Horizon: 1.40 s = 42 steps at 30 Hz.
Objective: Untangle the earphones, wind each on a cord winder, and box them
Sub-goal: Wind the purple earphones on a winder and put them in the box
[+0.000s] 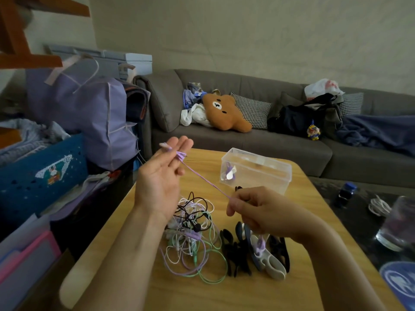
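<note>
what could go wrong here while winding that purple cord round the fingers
The purple cord runs taut from the left hand to the right hand; a hard pull may strain it. The loops on the left fingers sit near the tips and could slip off. Slack could snag the tangled pile below.

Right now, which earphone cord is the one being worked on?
The purple cord, stretched taut in the air between the left hand, where it wraps the fingers, and the right hand pinching it. The white, green and black cords lie tangled on the table.
</note>
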Tool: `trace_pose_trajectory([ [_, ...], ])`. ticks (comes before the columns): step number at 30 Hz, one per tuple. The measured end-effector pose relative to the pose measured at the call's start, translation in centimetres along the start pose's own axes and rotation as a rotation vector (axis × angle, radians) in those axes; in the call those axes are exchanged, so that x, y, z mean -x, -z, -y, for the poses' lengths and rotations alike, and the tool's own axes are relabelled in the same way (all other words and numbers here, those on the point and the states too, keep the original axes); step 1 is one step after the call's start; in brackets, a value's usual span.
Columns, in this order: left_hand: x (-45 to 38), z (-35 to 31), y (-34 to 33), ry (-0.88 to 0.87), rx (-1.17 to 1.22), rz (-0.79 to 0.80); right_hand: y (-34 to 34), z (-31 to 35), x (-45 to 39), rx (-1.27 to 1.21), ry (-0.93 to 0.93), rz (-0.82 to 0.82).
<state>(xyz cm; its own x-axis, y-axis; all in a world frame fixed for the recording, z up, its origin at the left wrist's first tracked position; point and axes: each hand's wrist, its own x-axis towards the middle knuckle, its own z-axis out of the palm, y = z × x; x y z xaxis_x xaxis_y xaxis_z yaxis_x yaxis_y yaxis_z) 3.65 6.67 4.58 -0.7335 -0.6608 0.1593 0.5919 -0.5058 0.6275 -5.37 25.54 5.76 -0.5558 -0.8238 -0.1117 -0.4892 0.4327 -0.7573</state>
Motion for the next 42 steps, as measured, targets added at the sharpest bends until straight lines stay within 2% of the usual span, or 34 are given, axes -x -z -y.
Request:
trace_pose_trajectory([
  [4,0.2,0.2,-0.1,-0.103,-0.541,0.049,0.7,0.2,0.5,-0.062,0.061,-0.067],
  [7,0.9,0.6,-0.1,-0.102,-0.982,0.227,0.8,1.0,0.8,-0.26,0.252,-0.351],
  [9,1.8,0.9,-0.4,-0.154,-1.178,0.375,0.8,1.3,1.0,-0.395,0.35,-0.505],
  [11,2.4,1.1,-0.9,-0.174,-1.255,0.447,0.6,1.3,1.0,-0.428,0.383,-0.576],
  [16,2.5,1.1,-1.1,-0.132,-1.21,0.384,1.0,0.5,0.8,-0.41,0.292,-0.662],
  [19,2.2,0.5,-0.9,-0.17,-1.311,0.354,1.6,0.0,1.0,-0.335,0.274,-0.694],
  [22,2.2,0.1,-0.6,-0.1,-1.449,0.441,2.5,-0.4,1.4,-0.29,0.276,-0.761],
  [26,3.1,0.6,-1.3,0.036,-1.49,0.59,3.1,-0.4,1.7,-0.551,0.299,-0.655],
  [29,3.2,0.3,-1.6,0.157,-1.414,0.646,3.4,-0.3,1.8,-0.617,0.303,-0.589],
  [34,3.7,0.2,-2.3,0.389,-0.911,0.722,2.1,-1.2,0.3,-0.664,0.122,-0.587],
  [36,3.5,0.6,-2.4,0.351,-0.663,0.604,1.4,-1.3,-0.4,-0.685,0.081,-0.512],
  [38,3.0,0.7,-2.3,0.253,-0.539,0.408,0.8,-1.3,-0.8,-0.64,0.073,-0.369],
  [42,2.4,0.7,-2.0,0.115,-0.266,0.18,-0.9,-0.7,-1.2,-0.381,0.09,-0.08],
])
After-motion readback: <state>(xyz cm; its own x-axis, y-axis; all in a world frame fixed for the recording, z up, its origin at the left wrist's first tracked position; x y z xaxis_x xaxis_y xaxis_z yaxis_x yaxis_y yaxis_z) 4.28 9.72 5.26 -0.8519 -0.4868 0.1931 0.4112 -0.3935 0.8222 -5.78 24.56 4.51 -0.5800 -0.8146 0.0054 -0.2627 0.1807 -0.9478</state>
